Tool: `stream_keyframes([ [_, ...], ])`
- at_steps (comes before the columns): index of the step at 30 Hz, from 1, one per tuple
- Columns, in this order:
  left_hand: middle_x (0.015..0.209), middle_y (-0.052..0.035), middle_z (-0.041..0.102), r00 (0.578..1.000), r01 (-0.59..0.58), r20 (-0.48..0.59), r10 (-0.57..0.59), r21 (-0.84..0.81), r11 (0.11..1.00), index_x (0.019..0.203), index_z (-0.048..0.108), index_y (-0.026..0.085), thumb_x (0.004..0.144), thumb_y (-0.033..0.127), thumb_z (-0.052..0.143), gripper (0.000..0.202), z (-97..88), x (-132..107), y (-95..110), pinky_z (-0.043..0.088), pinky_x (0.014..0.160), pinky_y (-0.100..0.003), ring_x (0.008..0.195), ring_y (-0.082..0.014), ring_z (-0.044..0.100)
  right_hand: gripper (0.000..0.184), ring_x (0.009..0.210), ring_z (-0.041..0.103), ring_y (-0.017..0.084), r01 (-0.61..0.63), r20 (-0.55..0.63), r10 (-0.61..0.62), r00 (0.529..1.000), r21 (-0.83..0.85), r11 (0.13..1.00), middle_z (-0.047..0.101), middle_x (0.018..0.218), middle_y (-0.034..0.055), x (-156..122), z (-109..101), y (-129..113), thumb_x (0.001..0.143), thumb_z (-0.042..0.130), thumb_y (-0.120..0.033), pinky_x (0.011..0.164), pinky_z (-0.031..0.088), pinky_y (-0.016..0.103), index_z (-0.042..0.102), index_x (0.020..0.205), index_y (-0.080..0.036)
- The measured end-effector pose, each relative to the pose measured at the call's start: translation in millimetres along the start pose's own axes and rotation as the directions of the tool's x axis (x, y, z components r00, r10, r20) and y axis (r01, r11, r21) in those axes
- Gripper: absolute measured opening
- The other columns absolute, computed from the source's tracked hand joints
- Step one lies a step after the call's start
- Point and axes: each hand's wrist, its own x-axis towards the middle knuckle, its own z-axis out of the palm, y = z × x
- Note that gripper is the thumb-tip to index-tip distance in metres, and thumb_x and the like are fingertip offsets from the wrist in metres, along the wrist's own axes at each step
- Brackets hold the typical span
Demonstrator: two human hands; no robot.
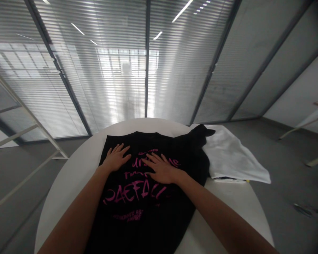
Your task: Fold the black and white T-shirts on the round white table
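Observation:
A black T-shirt (pixel 148 225) with pink lettering lies spread over a round white table (pixel 60 197). Its left side looks straight-edged, while the cloth at its upper right is bunched up. My left hand (pixel 116 157) rests flat on the upper left of the shirt, fingers spread. Over the printed letters in the middle lies my right hand (pixel 161 168), also flat with fingers apart, hiding part of the print. Neither hand grips the fabric. The shirt's lower end runs out of view at the bottom.
Folded white cloth (pixel 230 151) lies at the table's right edge and hangs slightly over it, touching the black shirt. A white metal frame (pixel 29 120) stands on the left. Behind the table is a glass wall with blinds (pixel 116 88). Table legs (pixel 294 132) show at far right.

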Motion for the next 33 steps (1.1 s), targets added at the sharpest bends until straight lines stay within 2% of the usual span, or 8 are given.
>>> stream_keyframes([
  [6, 0.156, -0.0062, 0.031, 1.0, 0.006, -0.029, -0.008, -0.06, 0.998, 0.144, 0.043, 0.034, 0.089, 0.062, 0.036, 0.062, -6.3, 1.8, -0.9, 0.013, 0.114, -0.056, 0.144, -0.0301, 0.023, 0.057, 0.145, 0.019, 0.028, 0.018, -0.038, -0.017, 0.999, 0.028, 0.999, 0.028, 0.157, 0.0047, 0.7, -6.9, 2.5, 0.097, 0.023, -0.058, 0.114, 0.012, 0.057, 0.037, 0.147, -0.034],
  [10, 0.137, -0.0069, 0.056, 0.983, 0.046, -0.166, -0.072, -0.157, 0.987, 0.123, 0.064, 0.026, 0.091, 0.05, 0.036, 0.049, -19.0, 5.3, -16.3, 0.034, 0.108, -0.042, 0.129, -0.0255, 0.048, 0.059, 0.143, 0.024, 0.03, 0.045, 0.021, -0.046, 0.999, 0.028, 0.999, 0.031, 0.156, 0.0074, -5.2, -17.8, 3.1, 0.096, 0.034, -0.056, 0.114, 0.018, 0.054, 0.036, 0.148, -0.03],
  [13, 0.125, -0.0129, 0.062, 0.892, 0.295, -0.301, -0.336, -0.173, 0.94, 0.121, 0.064, 0.021, 0.089, 0.042, 0.039, 0.046, -25.9, 5.8, -40.0, 0.044, 0.097, -0.043, 0.115, -0.0301, 0.058, 0.067, 0.142, 0.029, 0.027, 0.064, 0.018, -0.066, 0.998, 0.097, 0.993, 0.033, 0.154, 0.0092, -9.8, -26.2, 4.6, 0.094, 0.039, -0.055, 0.115, 0.022, 0.046, 0.027, 0.152, -0.023],
  [16, 0.116, -0.0169, 0.066, 0.81, 0.46, -0.316, -0.494, -0.181, 0.869, 0.123, 0.062, 0.018, 0.087, 0.04, 0.041, 0.047, -24.7, 5.1, -60.0, 0.047, 0.09, -0.047, 0.108, -0.0345, 0.061, 0.068, 0.138, 0.037, 0.024, 0.073, -0.065, -0.063, 0.996, 0.169, 0.983, 0.037, 0.152, 0.0094, -11.9, -35.5, 10.8, 0.095, 0.04, -0.053, 0.114, 0.027, 0.038, 0.027, 0.152, -0.018],
  [21, 0.104, -0.0119, 0.071, 0.845, 0.428, -0.242, -0.477, -0.23, 0.874, 0.124, 0.059, 0.02, 0.084, 0.036, 0.044, 0.046, -18.6, 8.0, -65.2, 0.048, 0.088, -0.042, 0.102, -0.0304, 0.065, 0.054, 0.119, 0.055, 0.024, -0.021, -0.211, 0.056, 0.976, 0.164, 0.986, 0.055, 0.137, 0.0121, -12.0, -49.3, 23.7, 0.095, 0.041, -0.044, 0.105, 0.037, 0.035, 0.049, 0.139, -0.013],
  [26, 0.101, -0.0094, 0.072, 0.817, 0.385, -0.299, -0.493, -0.353, 0.853, 0.119, 0.063, 0.02, 0.08, 0.031, 0.047, 0.044, -26.7, 8.1, -55.8, 0.048, 0.086, -0.037, 0.096, -0.0268, 0.066, 0.054, 0.126, 0.047, 0.029, -0.161, -0.229, 0.165, 0.959, 0.034, 0.986, 0.051, 0.14, 0.0112, -11.1, -45.4, 25.8, 0.096, 0.035, -0.048, 0.106, 0.034, 0.043, 0.049, 0.139, -0.019],
  [29, 0.095, -0.0054, 0.072, 0.774, 0.319, -0.366, -0.516, -0.479, 0.818, 0.11, 0.068, 0.021, 0.077, 0.029, 0.049, 0.038, -33.1, 5.9, -52.9, 0.049, 0.078, -0.032, 0.081, -0.0222, 0.067, 0.062, 0.133, 0.038, 0.036, -0.243, -0.131, 0.239, 0.962, -0.012, 0.97, 0.039, 0.15, 0.0118, -8.1, -31.7, 25.1, 0.094, 0.032, -0.057, 0.104, 0.031, 0.056, 0.035, 0.149, -0.027],
  [33, 0.083, -0.0034, 0.072, 0.737, 0.314, -0.323, -0.594, -0.613, 0.725, 0.097, 0.073, 0.022, 0.077, 0.033, 0.051, 0.032, -37.2, 3.4, -51.7, 0.05, 0.071, -0.031, 0.074, -0.0218, 0.066, 0.067, 0.142, 0.018, 0.042, -0.248, -0.024, 0.247, 0.969, -0.064, 0.967, 0.019, 0.158, 0.0135, -3.2, -14.3, 26.8, 0.092, 0.031, -0.064, 0.105, 0.019, 0.066, 0.026, 0.151, -0.032],
])
